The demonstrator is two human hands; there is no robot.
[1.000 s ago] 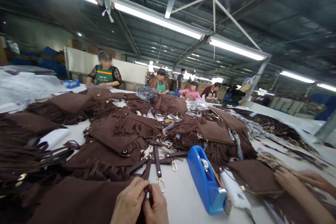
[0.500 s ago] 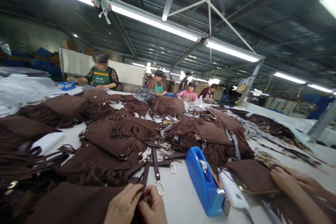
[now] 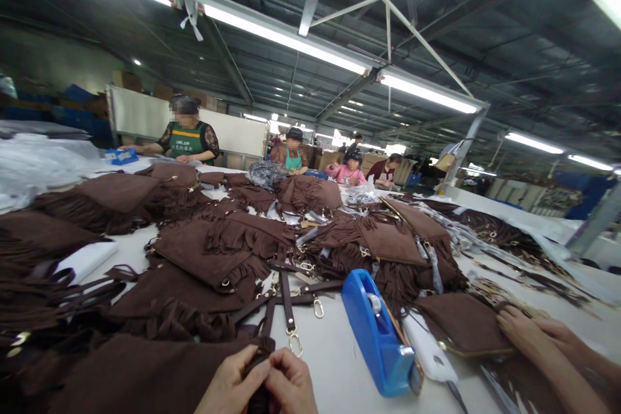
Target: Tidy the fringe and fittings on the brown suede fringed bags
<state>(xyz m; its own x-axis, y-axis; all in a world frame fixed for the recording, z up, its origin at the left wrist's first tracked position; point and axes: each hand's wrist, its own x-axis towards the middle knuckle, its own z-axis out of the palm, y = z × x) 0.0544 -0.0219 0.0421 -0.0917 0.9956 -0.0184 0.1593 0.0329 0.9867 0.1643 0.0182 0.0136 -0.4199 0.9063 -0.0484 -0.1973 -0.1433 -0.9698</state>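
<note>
At the bottom edge, my left hand (image 3: 233, 385) and my right hand (image 3: 291, 383) meet around a dark brown strap end (image 3: 262, 357) and pinch it between the fingers. The strap belongs to a brown suede bag (image 3: 130, 375) lying flat under my left hand. Just beyond my fingers lie several loose brown straps (image 3: 286, 301) with gold clasps. A blue tape dispenser (image 3: 376, 333) stands to the right of my right hand.
Brown fringed suede bags (image 3: 228, 246) cover the long white table (image 3: 330, 362). A co-worker's hands (image 3: 528, 333) rest on a brown pouch (image 3: 463, 323) at the right. Across the table a person in a green apron (image 3: 187, 139) works, with others further back.
My hands have slipped a little lower in view while keeping hold of the strap end. The co-worker's hands at the right shifted slightly.
</note>
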